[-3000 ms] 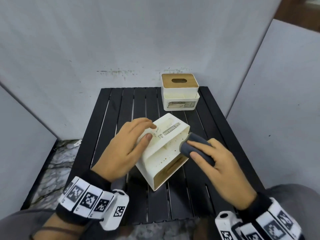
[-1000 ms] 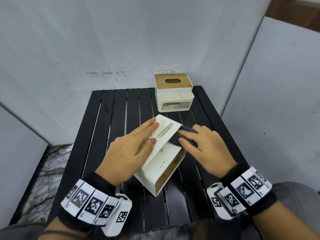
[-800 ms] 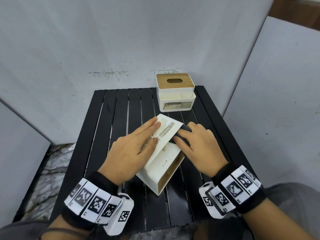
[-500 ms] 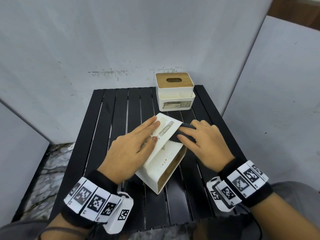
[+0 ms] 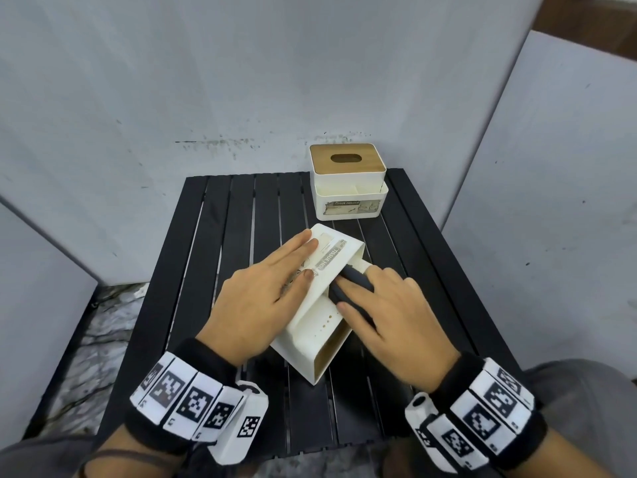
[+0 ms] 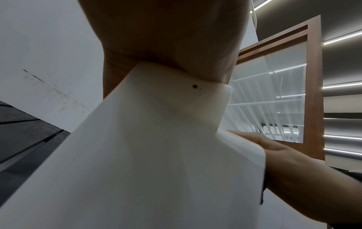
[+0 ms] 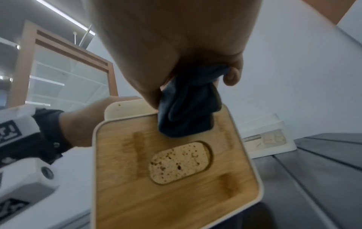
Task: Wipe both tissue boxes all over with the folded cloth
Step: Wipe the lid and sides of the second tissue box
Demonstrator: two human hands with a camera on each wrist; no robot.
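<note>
A white tissue box (image 5: pixel 319 326) lies tipped on its side at the table's middle, its wooden lid (image 7: pixel 176 170) facing right. My left hand (image 5: pixel 262 291) lies flat on its upper labelled face with straight fingers, steadying it. My right hand (image 5: pixel 386 312) grips the folded dark grey cloth (image 5: pixel 348 288) and presses it against the box's recessed side by the label; in the right wrist view the cloth (image 7: pixel 188 111) hangs over the lid's top edge. A second tissue box (image 5: pixel 348 184) with a wooden lid stands upright at the table's far right.
The black slatted table (image 5: pixel 224 253) is small, hemmed by grey panels at the back, left and right. Marbled floor (image 5: pixel 100 326) shows past the table's left edge. The far box sits close behind the tipped one.
My right hand has slid the cloth back and forth along the box's side and now has it nearer the label edge. The left hand has stayed flat on the box.
</note>
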